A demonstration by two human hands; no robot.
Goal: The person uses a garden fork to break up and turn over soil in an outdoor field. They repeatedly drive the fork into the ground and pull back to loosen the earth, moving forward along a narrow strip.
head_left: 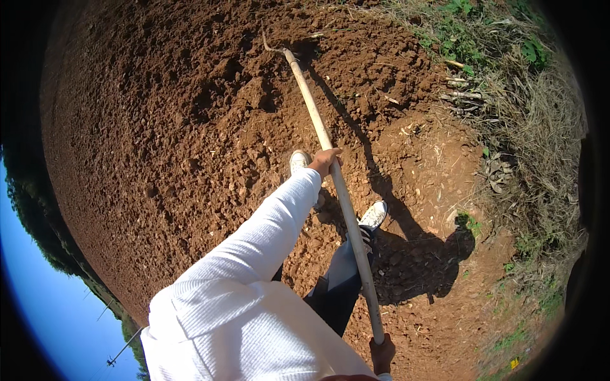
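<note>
A long-handled hoe (311, 108) with a pale wooden shaft slants across the view. Its thin metal head (272, 48), seen nearly edge-on, is at the far end against the loose reddish-brown soil (210, 127); whether it bites into the ground I cannot tell. My left hand (325, 162) wraps round the middle of the shaft, the white-sleeved arm stretched forward. Close to the near end of the shaft, my right hand (382, 354) is closed round the wood, low in the view and partly cut off by my body.
My feet in white shoes (373, 216) stand on the soil, one ahead of the other. Dry grass and weeds (527, 140) border the dirt on the right. My shadow (419, 260) falls to the right. Clods cover the left side.
</note>
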